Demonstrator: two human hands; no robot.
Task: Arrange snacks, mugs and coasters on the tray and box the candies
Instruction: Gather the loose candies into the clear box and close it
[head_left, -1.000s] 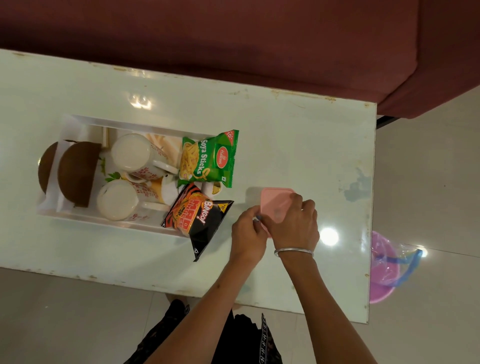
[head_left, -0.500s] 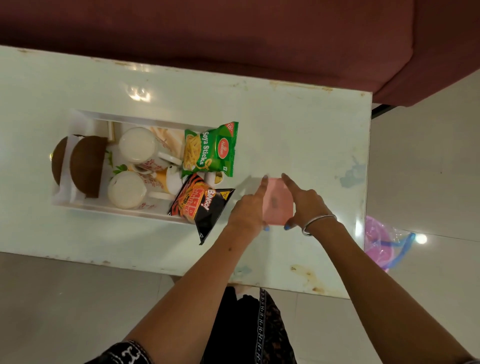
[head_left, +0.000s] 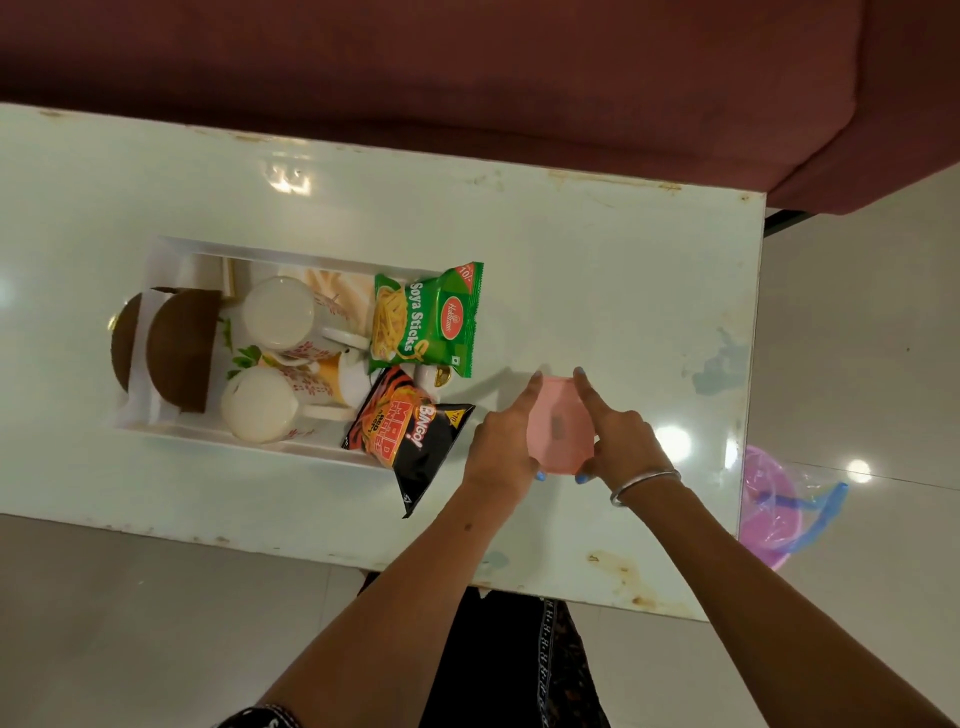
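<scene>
Pink box (head_left: 560, 434) lifted, Bingo! packet (head_left: 410, 439), Soya Sticks (head_left: 426, 322)

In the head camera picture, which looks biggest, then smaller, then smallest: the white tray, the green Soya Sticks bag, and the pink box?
1. White tray, clearly biggest.
2. Green Soya Sticks bag.
3. Pink box, partly hidden by both hands and maybe lifted nearer the camera, so its look is less sure.

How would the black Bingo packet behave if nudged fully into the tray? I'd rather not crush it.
Probably floppy: the Bingo packet is a thin foil pouch draped over the tray rim, one corner on the table. Likely light, so it should slide easily on the glossy top. Its contents may break if pressed.
</scene>
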